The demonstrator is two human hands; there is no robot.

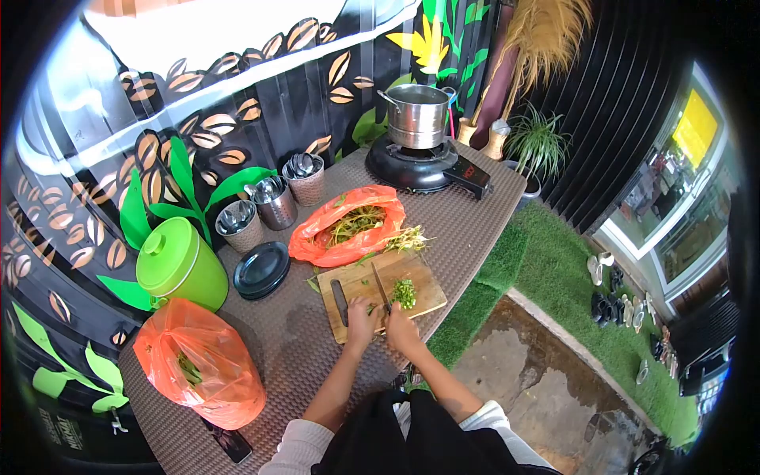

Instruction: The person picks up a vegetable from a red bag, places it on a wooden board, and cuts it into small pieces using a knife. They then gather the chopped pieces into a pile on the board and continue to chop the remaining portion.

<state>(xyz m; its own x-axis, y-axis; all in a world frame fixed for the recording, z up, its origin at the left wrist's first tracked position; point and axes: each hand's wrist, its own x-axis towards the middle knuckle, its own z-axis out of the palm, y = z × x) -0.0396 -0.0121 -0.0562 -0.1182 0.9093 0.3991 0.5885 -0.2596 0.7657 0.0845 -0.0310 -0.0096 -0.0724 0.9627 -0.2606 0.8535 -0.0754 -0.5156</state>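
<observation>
A wooden cutting board [423, 294] with a handle slot lies near the table's front edge. My right hand [402, 328] is closed around the handle of a knife [380, 283], its blade pointing away from me over the board. Close beside it, my left hand [362, 315] is curled at the board's left part, fingers pressed on a small bit of green stems. A little heap of chopped greens [404, 294] sits to the right of the blade. Just beyond the board, an open orange plastic bag [317, 249] holds leafy stems, with some trimmings [410, 240] beside it.
A steel pot [416, 119] stands on a black portable stove [412, 168] at the far end. Cutlery cups [275, 207], dark plates [262, 269] and a green lidded bucket [180, 265] line the wall side. A full orange bag [202, 364] and a phone [228, 440] lie at left.
</observation>
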